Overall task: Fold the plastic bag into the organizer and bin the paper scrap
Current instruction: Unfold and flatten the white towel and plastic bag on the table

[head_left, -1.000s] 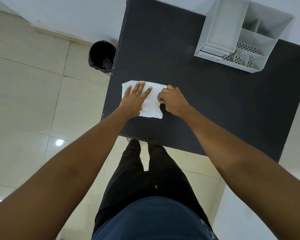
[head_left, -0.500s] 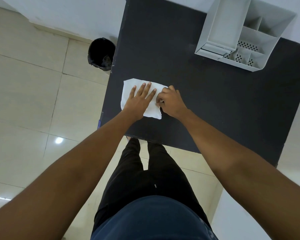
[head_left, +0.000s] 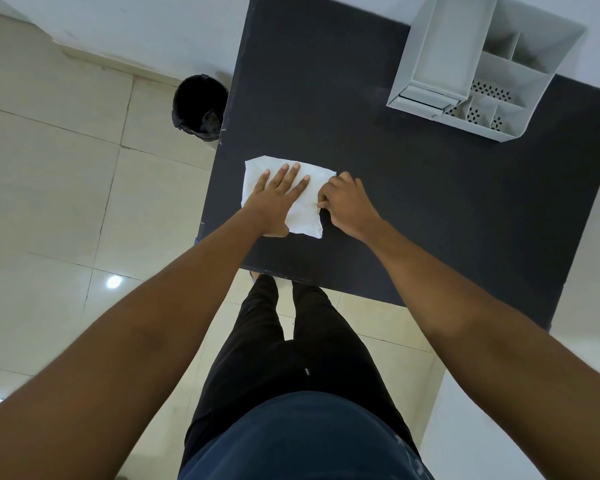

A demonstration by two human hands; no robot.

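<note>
A white plastic bag [head_left: 305,216], folded into a rough rectangle, lies flat near the left front of the black table [head_left: 413,209]. My left hand [head_left: 274,199] presses flat on it with fingers spread. My right hand [head_left: 347,202] pinches the bag's right edge with curled fingers. The white organizer [head_left: 478,60], with several compartments, stands at the table's far right. A black bin [head_left: 200,107] sits on the floor just left of the table. No paper scrap shows.
Pale floor tiles [head_left: 66,202] spread to the left and below the table. A white wall runs along the top. My legs stand at the table's front edge [head_left: 291,277].
My left hand has slid a little to the right across the bag. The right hand keeps its pinch on the right edge. The view has shifted slightly.
</note>
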